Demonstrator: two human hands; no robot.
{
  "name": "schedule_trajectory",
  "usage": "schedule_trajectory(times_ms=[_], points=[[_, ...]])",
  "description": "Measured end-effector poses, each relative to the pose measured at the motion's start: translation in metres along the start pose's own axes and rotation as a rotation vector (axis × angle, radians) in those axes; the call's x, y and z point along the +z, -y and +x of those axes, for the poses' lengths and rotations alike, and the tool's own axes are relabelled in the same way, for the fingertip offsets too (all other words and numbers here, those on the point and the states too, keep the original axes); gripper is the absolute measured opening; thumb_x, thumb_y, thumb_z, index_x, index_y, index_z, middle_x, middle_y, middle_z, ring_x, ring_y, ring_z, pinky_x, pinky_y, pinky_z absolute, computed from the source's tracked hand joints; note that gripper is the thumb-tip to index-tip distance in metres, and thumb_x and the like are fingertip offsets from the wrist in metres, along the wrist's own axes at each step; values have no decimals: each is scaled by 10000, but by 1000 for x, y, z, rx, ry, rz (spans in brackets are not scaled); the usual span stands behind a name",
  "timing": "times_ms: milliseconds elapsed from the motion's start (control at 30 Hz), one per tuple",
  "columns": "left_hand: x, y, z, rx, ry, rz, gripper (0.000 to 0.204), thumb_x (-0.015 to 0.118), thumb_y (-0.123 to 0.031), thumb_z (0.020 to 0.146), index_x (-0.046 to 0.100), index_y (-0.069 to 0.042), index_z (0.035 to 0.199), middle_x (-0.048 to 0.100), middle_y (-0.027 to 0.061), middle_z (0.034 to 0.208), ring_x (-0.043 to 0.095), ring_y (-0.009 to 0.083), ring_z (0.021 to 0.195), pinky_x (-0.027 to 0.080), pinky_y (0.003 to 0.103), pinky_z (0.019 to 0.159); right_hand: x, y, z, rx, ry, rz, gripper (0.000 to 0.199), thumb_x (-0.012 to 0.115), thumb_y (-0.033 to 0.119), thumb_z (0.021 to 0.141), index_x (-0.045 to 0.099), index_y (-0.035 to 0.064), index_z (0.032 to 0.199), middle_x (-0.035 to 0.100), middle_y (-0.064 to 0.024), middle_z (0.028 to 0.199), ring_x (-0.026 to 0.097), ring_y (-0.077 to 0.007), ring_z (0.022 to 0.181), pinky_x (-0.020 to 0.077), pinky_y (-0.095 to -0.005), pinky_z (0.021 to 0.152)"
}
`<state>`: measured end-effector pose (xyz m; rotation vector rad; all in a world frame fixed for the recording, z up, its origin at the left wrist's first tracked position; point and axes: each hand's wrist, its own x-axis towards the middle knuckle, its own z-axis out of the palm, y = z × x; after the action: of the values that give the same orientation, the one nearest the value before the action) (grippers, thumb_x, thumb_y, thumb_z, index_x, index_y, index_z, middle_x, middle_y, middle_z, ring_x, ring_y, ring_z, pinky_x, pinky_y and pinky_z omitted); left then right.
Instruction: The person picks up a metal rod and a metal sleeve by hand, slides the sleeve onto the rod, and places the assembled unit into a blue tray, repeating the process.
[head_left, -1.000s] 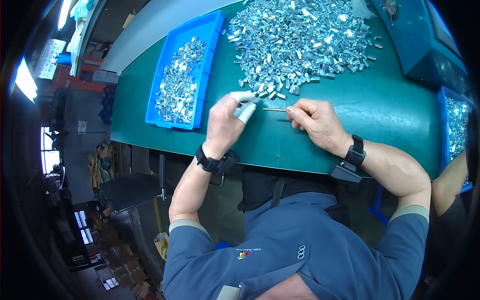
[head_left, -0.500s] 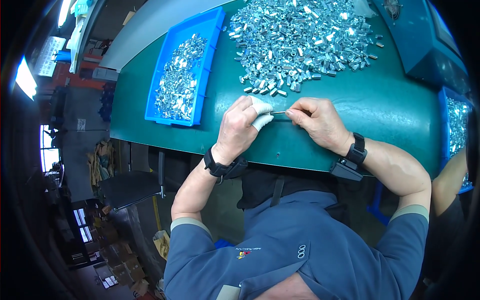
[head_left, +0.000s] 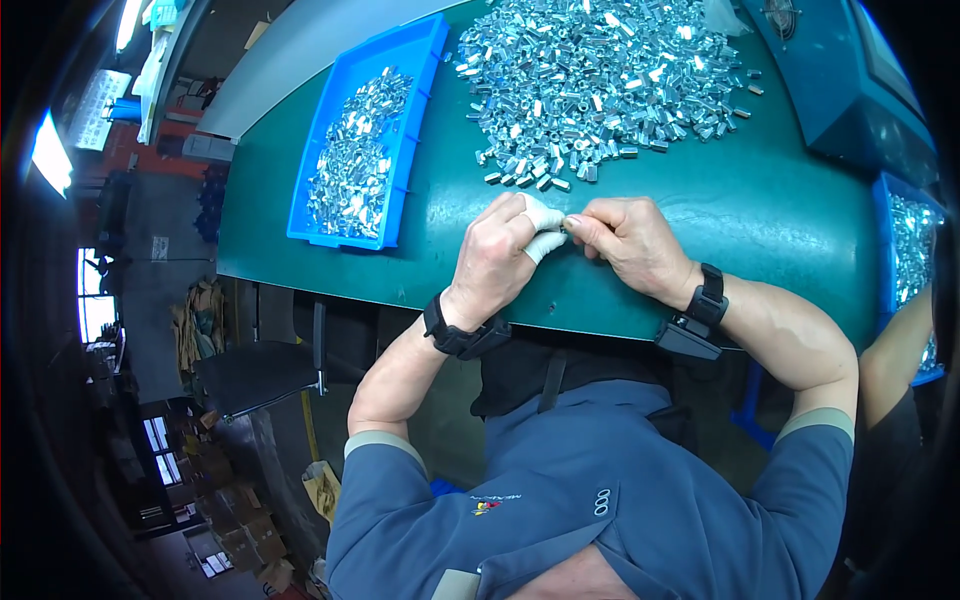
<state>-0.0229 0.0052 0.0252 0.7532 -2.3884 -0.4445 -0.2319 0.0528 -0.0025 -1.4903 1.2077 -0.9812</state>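
My left hand (head_left: 495,250), with white coverings on its thumb and forefinger, is closed in a pinch just above the near part of the green table (head_left: 640,310). My right hand (head_left: 635,240) pinches right against it, fingertips meeting the left ones. A small bit of metal (head_left: 564,229) shows between the fingertips; most of it is hidden, so its kind cannot be made out. Beyond the hands lies a big heap of shiny hexagonal metal spacers (head_left: 600,85). Several spacers lie loose at the heap's near edge, close to my fingers.
A blue tray (head_left: 408,150) partly filled with small metal parts stands at the left. At the right are a blue machine housing (head_left: 850,90) and another blue tray (head_left: 885,230) of parts. Another person's arm (head_left: 895,350) reaches beside that tray.
My left hand has moved right to meet my right hand. The thin metal rod that showed between them is now almost wholly covered by the fingers.
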Motion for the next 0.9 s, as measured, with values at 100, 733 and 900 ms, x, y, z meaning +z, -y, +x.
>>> schedule_trajectory(times_ms=[100,733,900], points=[[-2,1,-3,-35,12,27,231,836,-22,770,731,-63,970,699,82,887,661,285,838,534,390,723,2,-3,-1,-31,-11,22,267,647,208,1037,716,-3,888,659,-24,698,561,-77,631,442,-270,567],[-75,75,-10,-222,-79,352,357,836,-111,818,728,-100,1158,723,116,1120,677,324,1053,544,403,913,2,-4,0,10,-70,104,243,690,233,1017,719,16,911,656,9,712,533,-45,645,410,-245,567],[-32,57,9,-219,90,394,315,806,-53,823,728,-79,1127,681,108,982,660,290,870,541,394,784,2,-4,0,18,-62,124,240,689,223,1017,718,7,919,662,2,728,552,-50,665,428,-245,585]])
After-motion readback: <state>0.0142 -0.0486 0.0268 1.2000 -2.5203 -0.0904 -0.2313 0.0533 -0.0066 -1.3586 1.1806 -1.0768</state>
